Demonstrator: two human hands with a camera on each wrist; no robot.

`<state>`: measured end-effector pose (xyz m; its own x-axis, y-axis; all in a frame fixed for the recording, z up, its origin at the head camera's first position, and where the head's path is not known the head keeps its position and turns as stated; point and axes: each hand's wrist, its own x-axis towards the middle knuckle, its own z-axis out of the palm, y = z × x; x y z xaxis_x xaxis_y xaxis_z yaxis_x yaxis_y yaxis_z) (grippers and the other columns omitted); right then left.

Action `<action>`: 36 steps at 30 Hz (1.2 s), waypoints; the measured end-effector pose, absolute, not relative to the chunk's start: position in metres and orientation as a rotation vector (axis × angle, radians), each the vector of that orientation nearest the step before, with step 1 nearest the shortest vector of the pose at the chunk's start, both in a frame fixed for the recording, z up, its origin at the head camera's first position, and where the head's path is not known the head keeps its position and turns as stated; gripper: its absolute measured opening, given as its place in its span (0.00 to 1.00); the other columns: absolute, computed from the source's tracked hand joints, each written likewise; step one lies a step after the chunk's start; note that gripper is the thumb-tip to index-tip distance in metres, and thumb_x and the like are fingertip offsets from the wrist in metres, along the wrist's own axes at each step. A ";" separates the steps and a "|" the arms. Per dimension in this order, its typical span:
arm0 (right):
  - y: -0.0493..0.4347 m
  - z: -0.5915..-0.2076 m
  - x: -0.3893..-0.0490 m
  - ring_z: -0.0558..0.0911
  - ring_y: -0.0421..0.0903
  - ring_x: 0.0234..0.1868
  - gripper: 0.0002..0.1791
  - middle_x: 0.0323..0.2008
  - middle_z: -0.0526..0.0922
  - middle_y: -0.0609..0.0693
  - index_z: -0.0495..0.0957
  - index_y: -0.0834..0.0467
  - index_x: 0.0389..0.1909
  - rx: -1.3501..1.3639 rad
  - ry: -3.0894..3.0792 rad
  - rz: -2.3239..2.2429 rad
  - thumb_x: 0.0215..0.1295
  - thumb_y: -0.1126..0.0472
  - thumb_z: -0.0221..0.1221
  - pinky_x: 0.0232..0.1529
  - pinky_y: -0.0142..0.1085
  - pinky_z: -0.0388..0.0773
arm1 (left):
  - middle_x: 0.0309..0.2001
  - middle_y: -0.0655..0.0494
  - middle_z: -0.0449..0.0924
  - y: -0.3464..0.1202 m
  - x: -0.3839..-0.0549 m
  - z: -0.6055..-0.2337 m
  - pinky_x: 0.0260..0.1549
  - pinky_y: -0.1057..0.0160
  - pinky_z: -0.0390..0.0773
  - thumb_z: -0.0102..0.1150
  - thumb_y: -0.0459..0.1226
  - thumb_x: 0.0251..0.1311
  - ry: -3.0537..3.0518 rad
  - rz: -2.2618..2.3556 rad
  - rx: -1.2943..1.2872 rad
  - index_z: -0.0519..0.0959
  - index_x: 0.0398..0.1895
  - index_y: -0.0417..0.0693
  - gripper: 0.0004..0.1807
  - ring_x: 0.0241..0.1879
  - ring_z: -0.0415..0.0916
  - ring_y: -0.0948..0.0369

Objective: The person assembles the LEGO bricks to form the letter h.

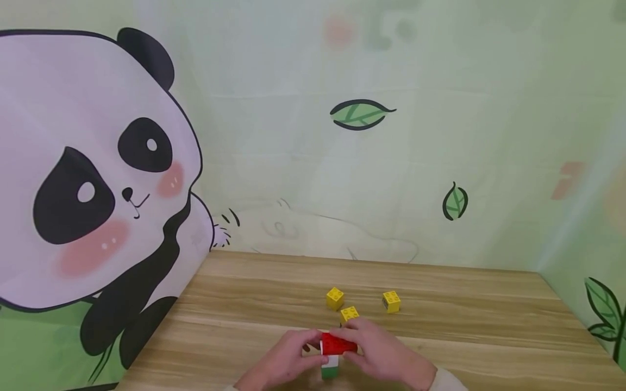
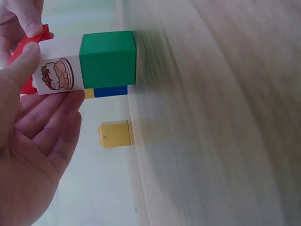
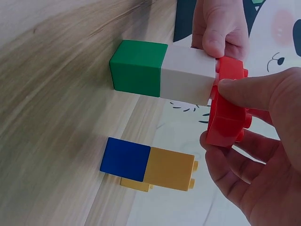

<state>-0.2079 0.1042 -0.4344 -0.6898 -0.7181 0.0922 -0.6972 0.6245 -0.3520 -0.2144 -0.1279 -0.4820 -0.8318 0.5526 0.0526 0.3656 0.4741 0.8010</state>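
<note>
A green block [image 3: 138, 68] stands on the table with a white block [image 2: 59, 66] on top of it; a cake picture shows on the white block's side. Across the top lies a longer red brick [image 3: 225, 115], overhanging to the right and looking slightly tilted; whether it is fully seated I cannot tell. My left hand [image 1: 288, 355] holds the white block near its top, thumb on one side and fingers on another. Between thumb and fingers, my right hand [image 1: 383, 350] pinches the red brick.
Just beyond the hands, a yellow block [image 3: 169, 168] sits on a blue block [image 3: 124, 158]. Two more yellow blocks, one at the back [image 1: 335, 298] and one to the right [image 1: 391, 301], stand on the wooden table [image 1: 235, 293]. A panda-printed cloth [image 1: 274, 136] rises behind.
</note>
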 end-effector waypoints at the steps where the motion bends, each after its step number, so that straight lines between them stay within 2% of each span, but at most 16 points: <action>1: 0.104 -0.434 -0.208 0.72 0.36 0.41 0.25 0.47 0.75 0.44 0.73 0.45 0.61 -1.216 2.782 -0.560 0.61 0.56 0.63 0.43 0.32 0.77 | 0.41 0.73 0.79 -0.128 -0.214 -0.482 0.38 0.67 0.76 0.63 0.48 0.57 2.522 1.275 0.813 0.79 0.45 0.61 0.13 0.41 0.76 0.69; 5: 0.104 -0.435 -0.208 0.72 0.37 0.42 0.25 0.47 0.75 0.44 0.74 0.46 0.60 -1.247 2.791 -0.545 0.60 0.56 0.64 0.43 0.32 0.77 | 0.41 0.72 0.79 -0.128 -0.214 -0.482 0.38 0.66 0.77 0.65 0.48 0.55 2.570 1.251 0.881 0.79 0.46 0.59 0.15 0.41 0.76 0.68; 11: 0.104 -0.436 -0.210 0.71 0.36 0.41 0.27 0.46 0.75 0.43 0.73 0.45 0.61 -1.347 2.806 -0.531 0.60 0.57 0.65 0.43 0.31 0.75 | 0.41 0.72 0.80 -0.127 -0.216 -0.482 0.39 0.67 0.77 0.64 0.46 0.56 2.649 1.194 0.964 0.78 0.45 0.59 0.14 0.40 0.75 0.72; 28: 0.101 -0.431 -0.211 0.71 0.36 0.41 0.25 0.47 0.75 0.44 0.73 0.46 0.60 -1.274 2.800 -0.477 0.62 0.56 0.63 0.43 0.32 0.76 | 0.41 0.73 0.79 -0.125 -0.216 -0.486 0.39 0.69 0.77 0.64 0.48 0.56 2.582 1.254 0.852 0.78 0.45 0.60 0.14 0.40 0.76 0.71; 36: 0.101 -0.433 -0.210 0.71 0.36 0.39 0.24 0.45 0.76 0.43 0.75 0.48 0.59 -1.329 2.819 -0.466 0.61 0.58 0.64 0.42 0.32 0.76 | 0.40 0.73 0.79 -0.124 -0.215 -0.485 0.37 0.69 0.76 0.60 0.49 0.61 2.537 1.295 0.817 0.78 0.45 0.61 0.12 0.41 0.76 0.71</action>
<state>-0.2097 0.1008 -0.4325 -0.6442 -0.7532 0.1334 -0.7560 0.6004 -0.2608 -0.2154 -0.1240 -0.4846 -0.8332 0.5460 0.0871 0.3908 0.4702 0.7913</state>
